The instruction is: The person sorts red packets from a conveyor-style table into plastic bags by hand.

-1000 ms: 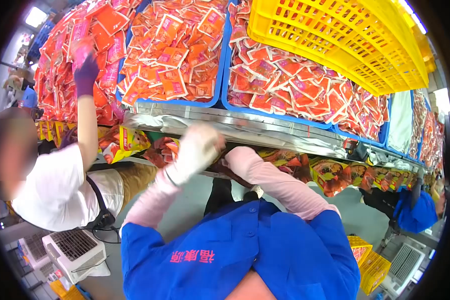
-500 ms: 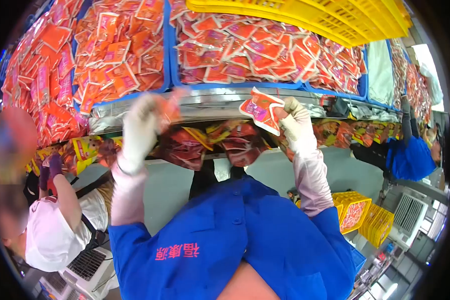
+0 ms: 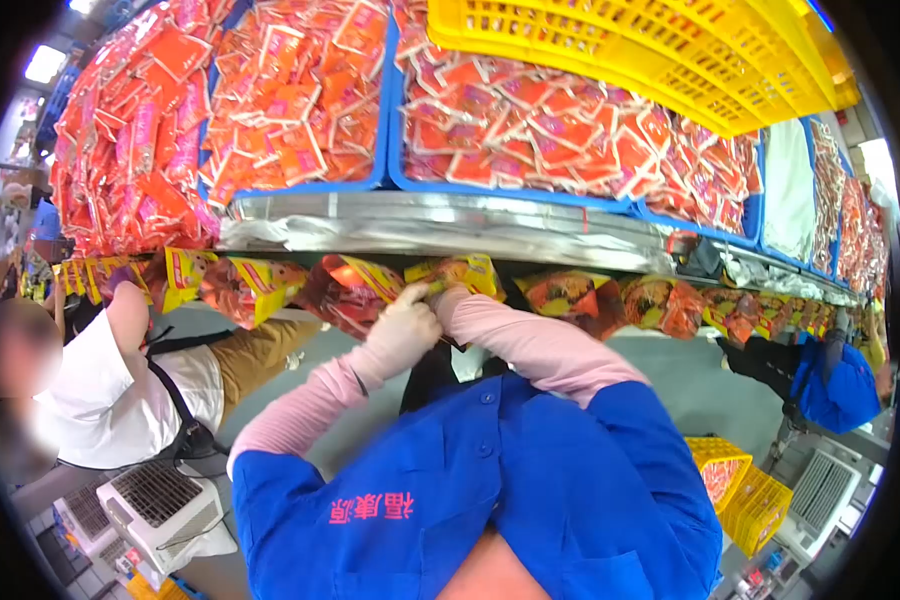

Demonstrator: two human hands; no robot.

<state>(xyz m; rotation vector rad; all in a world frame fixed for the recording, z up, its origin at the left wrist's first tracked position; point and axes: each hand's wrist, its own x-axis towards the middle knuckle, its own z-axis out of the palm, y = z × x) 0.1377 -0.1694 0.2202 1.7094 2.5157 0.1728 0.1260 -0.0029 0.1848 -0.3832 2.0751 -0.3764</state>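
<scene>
My left hand (image 3: 405, 328), in a whitish glove, is closed at the edge of a yellow and red printed bag (image 3: 480, 272) straight in front of me. My right hand (image 3: 450, 300) reaches across to the same bag, touching or very near my left hand. Its fingers are hidden, and so is anything in them. Just left of my hands hangs another printed bag (image 3: 345, 290) with dark red contents. To the right is a further bag (image 3: 568, 298) in the same row.
Blue bins (image 3: 395, 150) heaped with red sachets (image 3: 530, 120) stand behind a metal ledge (image 3: 450, 225). A yellow crate (image 3: 630, 60) overhangs them. A co-worker in white (image 3: 120, 390) stands at left, another in blue (image 3: 838, 385) at far right. Yellow crates (image 3: 755, 510) are behind on the right.
Both hands came down and together at the bag; each held a red sachet before, and neither sachet shows now. The view has shifted, so the bins sit further right.
</scene>
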